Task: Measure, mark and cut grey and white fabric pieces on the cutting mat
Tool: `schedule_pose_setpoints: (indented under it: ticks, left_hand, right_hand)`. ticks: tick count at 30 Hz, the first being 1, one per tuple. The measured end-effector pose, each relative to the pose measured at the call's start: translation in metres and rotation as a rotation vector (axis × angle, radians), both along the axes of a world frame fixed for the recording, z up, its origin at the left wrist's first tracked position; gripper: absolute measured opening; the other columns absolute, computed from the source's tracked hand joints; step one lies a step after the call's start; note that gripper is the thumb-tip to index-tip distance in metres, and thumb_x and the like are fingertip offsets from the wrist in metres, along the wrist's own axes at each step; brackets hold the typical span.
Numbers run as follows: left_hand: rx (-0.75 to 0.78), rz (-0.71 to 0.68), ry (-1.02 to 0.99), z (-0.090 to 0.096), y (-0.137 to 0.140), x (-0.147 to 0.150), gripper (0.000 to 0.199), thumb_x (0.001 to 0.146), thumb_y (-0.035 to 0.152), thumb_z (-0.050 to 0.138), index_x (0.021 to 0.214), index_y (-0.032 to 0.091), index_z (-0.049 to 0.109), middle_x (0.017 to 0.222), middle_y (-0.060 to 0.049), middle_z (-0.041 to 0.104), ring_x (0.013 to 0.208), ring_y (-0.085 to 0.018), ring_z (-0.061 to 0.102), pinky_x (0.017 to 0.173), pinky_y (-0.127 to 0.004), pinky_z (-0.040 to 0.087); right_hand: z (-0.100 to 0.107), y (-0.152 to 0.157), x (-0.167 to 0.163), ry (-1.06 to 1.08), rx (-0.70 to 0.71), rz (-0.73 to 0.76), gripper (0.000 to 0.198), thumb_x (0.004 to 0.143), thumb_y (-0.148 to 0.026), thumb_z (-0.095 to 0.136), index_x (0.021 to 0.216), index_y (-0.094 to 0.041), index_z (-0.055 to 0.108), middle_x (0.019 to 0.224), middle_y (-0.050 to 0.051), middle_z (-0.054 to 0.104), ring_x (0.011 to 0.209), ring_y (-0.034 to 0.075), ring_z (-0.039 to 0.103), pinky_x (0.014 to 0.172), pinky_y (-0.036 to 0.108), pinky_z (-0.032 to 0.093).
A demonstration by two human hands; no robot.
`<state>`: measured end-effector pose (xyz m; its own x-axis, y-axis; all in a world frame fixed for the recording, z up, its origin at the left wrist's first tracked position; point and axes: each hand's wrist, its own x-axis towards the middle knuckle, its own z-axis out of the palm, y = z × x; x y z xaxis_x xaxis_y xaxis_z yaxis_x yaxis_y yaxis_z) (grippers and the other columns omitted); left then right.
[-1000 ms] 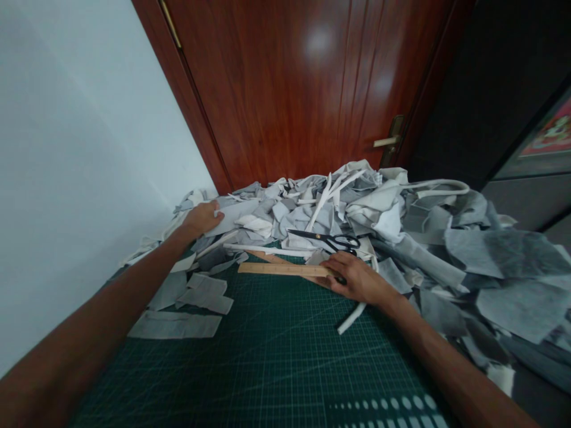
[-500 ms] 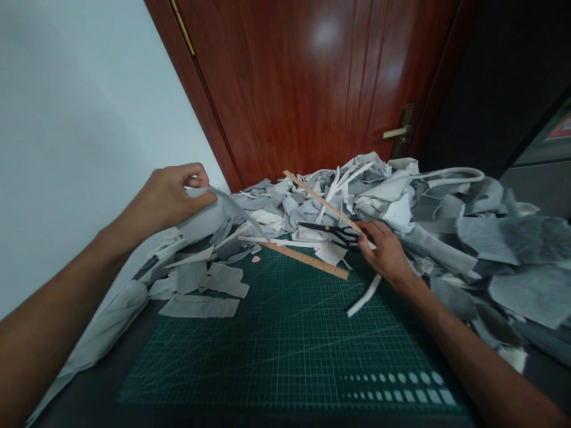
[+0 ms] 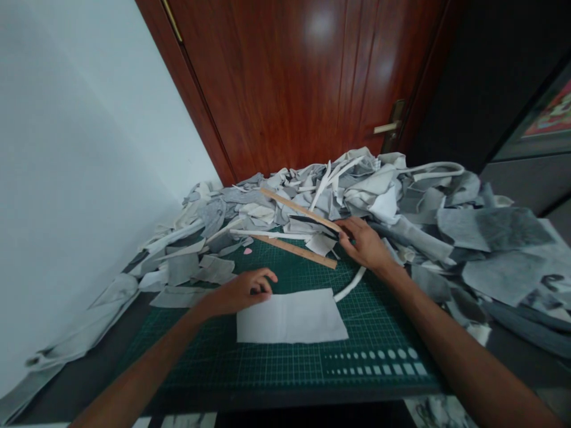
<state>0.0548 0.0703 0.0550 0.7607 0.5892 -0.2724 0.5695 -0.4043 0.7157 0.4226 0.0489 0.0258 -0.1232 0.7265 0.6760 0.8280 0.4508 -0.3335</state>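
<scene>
White wall (image 3: 80, 148) at 9 to 11 o'clock, red-brown door (image 3: 267, 83) at 12, dark cabinet (image 3: 468, 77) at 1. Clock is centered on the pale fabric piece (image 3: 292, 321), which lies flat on the green cutting mat (image 3: 285, 371).

Left to right: small grey scraps (image 3: 181, 268) at 10. Left hand (image 3: 245, 292) also at 10, at the fabric's upper left corner. Fingers curled, thumb at the top edge; can't tell if it's pinching or has let go. Pink chip (image 3: 247, 251) at 11, on the mat. Flat wooden ruler (image 3: 297, 251) at 12, slanted. Raised wooden ruler (image 3: 294, 206) at 12, farther out, near end gripped between right thumb and fingers. Black scissors (image 3: 306, 220) just beneath it, handles hidden. Right hand (image 3: 364, 245) between 1 and 2, clear of the fabric. White strip (image 3: 352, 286) at 2, near end at the fabric's upper right corner. Big scrap heap (image 3: 504, 267) between 2 and 3.
</scene>
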Motion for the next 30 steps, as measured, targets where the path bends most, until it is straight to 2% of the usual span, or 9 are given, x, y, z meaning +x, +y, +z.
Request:
schedule_pose_setpoints:
  ticks: [3, 8, 11, 13, 16, 19, 24, 27, 30]
  left_hand:
    - [0.194, 0.102, 0.005, -0.019, -0.011, -0.005, 0.042, 0.092, 0.040, 0.061, 0.130, 0.023, 0.055, 0.101, -0.007, 0.074, 0.089, -0.024, 0.068, 0.083, -0.039, 0.053]
    - [0.734, 0.336, -0.015, -0.014, -0.033, -0.016, 0.037, 0.097, 0.030, 0.052, 0.133, 0.024, 0.057, 0.127, -0.011, 0.068, 0.121, -0.032, 0.063, 0.107, -0.052, 0.048]
    - [0.995, 0.454, -0.100, -0.007, -0.051, -0.028, 0.030, 0.101, 0.021, 0.045, 0.128, 0.021, 0.059, 0.121, -0.010, 0.068, 0.115, -0.028, 0.065, 0.104, -0.047, 0.053]
    - [1.099, 0.438, -0.154, -0.008, -0.068, -0.032, 0.026, 0.101, 0.014, 0.046, 0.120, 0.021, 0.061, 0.113, -0.008, 0.069, 0.108, -0.024, 0.066, 0.099, -0.040, 0.056]
    - [1.086, 0.269, -0.164, -0.018, -0.102, -0.025, 0.029, 0.100, 0.006, 0.046, 0.117, 0.021, 0.064, 0.110, -0.006, 0.072, 0.106, -0.019, 0.068, 0.097, -0.032, 0.058]
    - [0.971, 0.106, -0.080, -0.035, -0.135, -0.003, 0.039, 0.101, 0.008, 0.044, 0.133, 0.021, 0.062, 0.134, -0.005, 0.071, 0.127, -0.019, 0.065, 0.110, -0.034, 0.054]
    - [0.962, 0.341, 0.119, -0.063, -0.164, 0.045, 0.060, 0.109, 0.038, 0.047, 0.160, 0.009, 0.037, 0.166, -0.017, 0.043, 0.156, -0.032, 0.037, 0.119, -0.050, 0.048]
    - [0.944, 0.448, 0.129, -0.072, -0.169, 0.072, 0.065, 0.109, 0.039, 0.045, 0.163, 0.006, 0.029, 0.169, -0.020, 0.036, 0.160, -0.035, 0.029, 0.122, -0.055, 0.044]
    - [0.868, 0.453, 0.072, -0.071, -0.176, 0.095, 0.066, 0.109, 0.037, 0.045, 0.164, 0.006, 0.026, 0.170, -0.021, 0.032, 0.160, -0.035, 0.028, 0.123, -0.057, 0.042]
  right_hand:
    - [0.002, -0.001, -0.003, -0.057, -0.027, 0.105, 0.028, 0.099, -0.022, 0.050, 0.120, -0.017, 0.068, 0.105, 0.013, 0.070, 0.098, 0.029, 0.066, 0.089, 0.043, 0.055]
    - [0.009, -0.010, -0.007, -0.149, -0.067, 0.220, 0.030, 0.099, -0.022, 0.052, 0.123, -0.017, 0.069, 0.107, 0.013, 0.071, 0.100, 0.029, 0.067, 0.091, 0.045, 0.057]
    - [0.010, -0.024, -0.011, -0.195, -0.117, 0.287, 0.029, 0.099, -0.022, 0.053, 0.124, -0.016, 0.068, 0.109, 0.013, 0.072, 0.102, 0.029, 0.068, 0.091, 0.045, 0.058]
    - [0.007, -0.035, -0.013, -0.218, -0.159, 0.343, 0.030, 0.099, -0.021, 0.055, 0.126, -0.016, 0.067, 0.111, 0.013, 0.072, 0.103, 0.028, 0.069, 0.091, 0.044, 0.059]
    - [0.001, -0.046, -0.016, -0.238, -0.185, 0.410, 0.033, 0.097, -0.019, 0.058, 0.129, -0.018, 0.066, 0.112, 0.011, 0.073, 0.104, 0.027, 0.070, 0.094, 0.043, 0.059]
    - [-0.005, -0.050, -0.020, -0.233, -0.194, 0.423, 0.034, 0.096, -0.020, 0.060, 0.129, -0.020, 0.066, 0.114, 0.011, 0.073, 0.107, 0.027, 0.071, 0.097, 0.044, 0.060]
    - [-0.013, -0.053, -0.040, -0.192, -0.217, 0.355, 0.029, 0.100, -0.019, 0.054, 0.126, -0.018, 0.066, 0.115, 0.012, 0.074, 0.106, 0.027, 0.073, 0.095, 0.045, 0.063]
    - [-0.023, -0.056, -0.055, -0.187, -0.228, 0.377, 0.027, 0.101, -0.017, 0.051, 0.124, -0.018, 0.066, 0.115, 0.012, 0.075, 0.106, 0.026, 0.074, 0.096, 0.044, 0.063]
    - [-0.035, -0.056, -0.063, -0.191, -0.227, 0.395, 0.028, 0.101, -0.019, 0.053, 0.127, -0.017, 0.065, 0.115, 0.014, 0.074, 0.107, 0.028, 0.073, 0.095, 0.045, 0.063]
